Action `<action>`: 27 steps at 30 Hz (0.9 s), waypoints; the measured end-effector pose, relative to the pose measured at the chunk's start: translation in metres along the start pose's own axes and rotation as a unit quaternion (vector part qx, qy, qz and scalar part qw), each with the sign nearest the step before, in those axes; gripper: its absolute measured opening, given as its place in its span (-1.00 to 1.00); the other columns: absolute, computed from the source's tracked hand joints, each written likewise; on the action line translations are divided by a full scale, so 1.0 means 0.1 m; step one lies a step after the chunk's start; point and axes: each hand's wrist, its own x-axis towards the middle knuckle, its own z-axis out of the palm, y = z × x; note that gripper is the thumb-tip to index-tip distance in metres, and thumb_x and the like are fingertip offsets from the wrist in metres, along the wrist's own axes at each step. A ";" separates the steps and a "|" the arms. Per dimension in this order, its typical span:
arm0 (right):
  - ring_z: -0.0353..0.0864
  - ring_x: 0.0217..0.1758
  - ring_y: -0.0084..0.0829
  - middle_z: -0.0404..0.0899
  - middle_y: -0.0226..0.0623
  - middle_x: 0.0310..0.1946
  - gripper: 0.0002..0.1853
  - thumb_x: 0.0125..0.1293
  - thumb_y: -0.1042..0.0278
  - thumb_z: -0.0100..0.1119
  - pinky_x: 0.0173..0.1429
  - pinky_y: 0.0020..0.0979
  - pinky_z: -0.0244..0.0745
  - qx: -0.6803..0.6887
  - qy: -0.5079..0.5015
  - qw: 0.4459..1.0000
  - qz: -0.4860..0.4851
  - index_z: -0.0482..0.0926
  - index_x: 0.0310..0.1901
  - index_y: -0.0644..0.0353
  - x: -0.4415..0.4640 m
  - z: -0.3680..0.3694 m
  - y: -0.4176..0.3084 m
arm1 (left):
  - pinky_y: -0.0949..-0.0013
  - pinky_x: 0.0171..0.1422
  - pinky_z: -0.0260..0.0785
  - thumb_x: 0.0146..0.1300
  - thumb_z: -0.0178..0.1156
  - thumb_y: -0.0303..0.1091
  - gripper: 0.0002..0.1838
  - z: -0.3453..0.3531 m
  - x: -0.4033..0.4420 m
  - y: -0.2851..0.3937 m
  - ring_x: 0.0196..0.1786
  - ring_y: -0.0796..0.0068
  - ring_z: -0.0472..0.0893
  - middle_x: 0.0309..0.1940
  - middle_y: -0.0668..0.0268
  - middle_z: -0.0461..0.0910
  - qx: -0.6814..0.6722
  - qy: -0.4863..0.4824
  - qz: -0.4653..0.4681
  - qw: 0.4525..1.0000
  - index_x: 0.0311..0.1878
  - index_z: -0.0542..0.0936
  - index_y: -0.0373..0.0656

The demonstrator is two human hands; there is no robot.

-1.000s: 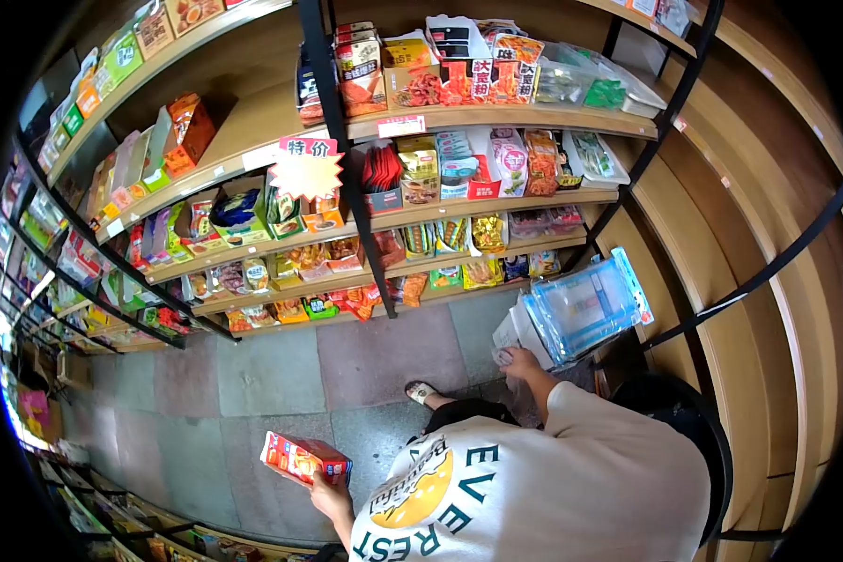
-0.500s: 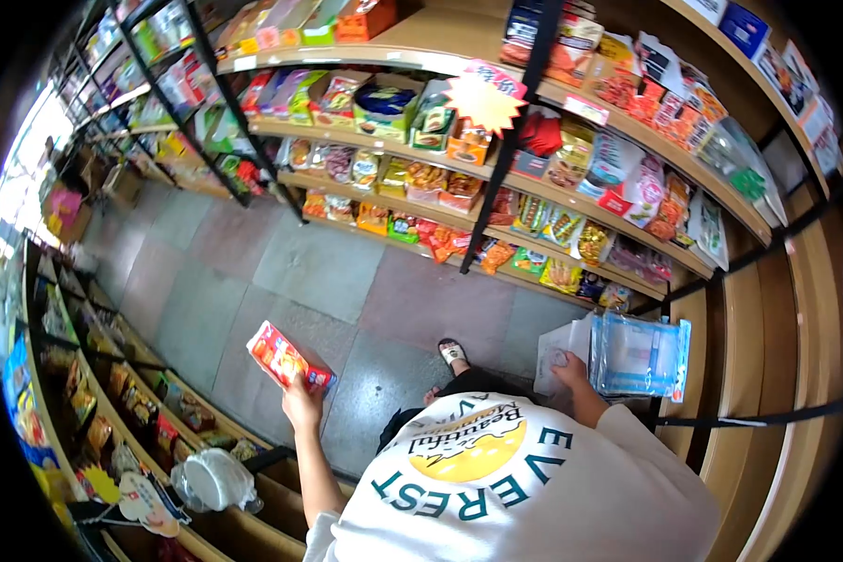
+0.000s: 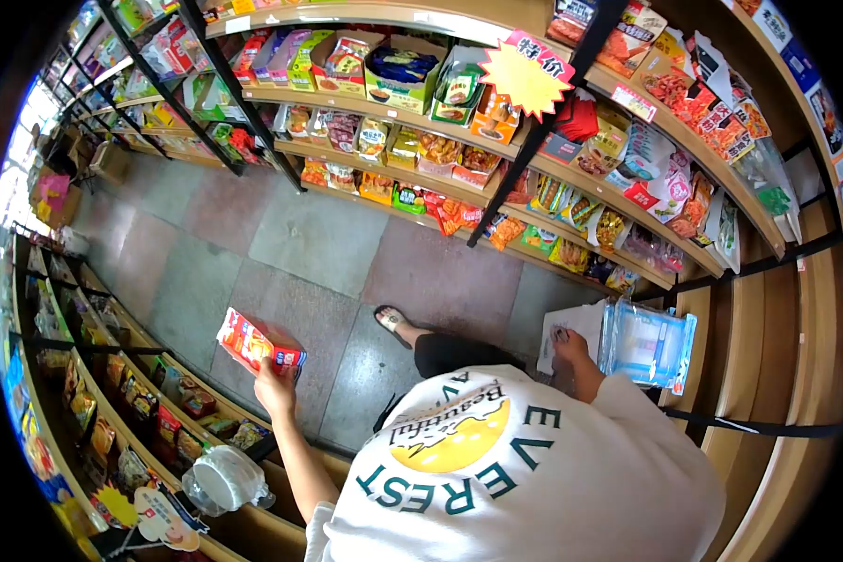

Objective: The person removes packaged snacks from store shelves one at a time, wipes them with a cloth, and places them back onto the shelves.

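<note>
My left hand (image 3: 274, 382) is closed round a red snack box (image 3: 260, 343), held out over the tiled floor. The printed face of the box is turned up, and my thumb lies along its near edge. On my right side, my right hand (image 3: 576, 350) has its fingers bent over a plain white box (image 3: 558, 330). Clear plastic shows by the fingers, and the underside of the grip is hidden. Right beside that box are clear packs with blue edges (image 3: 648, 344), partly behind my sleeve.
Shelves of packaged snacks (image 3: 421, 150) curve along the far side, with a yellow price sign (image 3: 526, 75) on a post. Low shelves (image 3: 150, 375) run close on my left, holding a plastic-wrapped white tub (image 3: 227, 480). Bare wooden shelves (image 3: 749, 347) stand at right.
My left hand and the red box have moved left and slightly down. My sandalled foot has stepped forward and left. The right hand has shifted slightly with the view.
</note>
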 end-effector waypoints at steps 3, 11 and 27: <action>0.50 -0.15 -0.13 0.53 -0.12 -0.25 -0.49 -0.18 0.09 0.21 -0.08 -0.28 0.39 0.021 0.036 0.999 -0.030 0.45 -0.13 0.13 0.18 0.04 -0.48 | 0.10 -0.33 0.33 -0.26 0.36 -0.33 -0.59 -0.01 0.33 -0.13 -0.38 -0.05 0.50 -0.50 0.01 0.52 0.002 0.033 0.018 0.999 -0.33 0.39 -0.19; 0.45 -0.05 -0.16 0.47 -0.11 -0.12 -0.36 -0.16 0.11 0.25 -0.02 -0.32 0.35 0.107 0.011 0.993 -0.054 0.36 0.01 0.21 0.88 0.43 -2.16 | 0.24 -0.35 0.33 -0.25 0.34 -0.44 -0.62 -0.41 1.25 -0.42 -0.44 0.05 0.51 -0.52 0.02 0.51 0.000 0.032 0.037 0.999 -0.33 0.41 -0.31; 0.45 -0.08 -0.12 0.45 -0.02 -0.16 -0.37 -0.14 0.14 0.28 -0.03 -0.32 0.36 0.139 -0.017 0.984 -0.111 0.35 0.04 0.12 0.67 1.08 -4.93 | 0.16 -0.36 0.30 -0.28 0.37 -0.38 -0.60 -0.92 3.06 -2.21 -0.46 -0.03 0.47 -0.54 0.00 0.49 0.047 0.024 0.023 0.998 -0.39 0.39 -0.29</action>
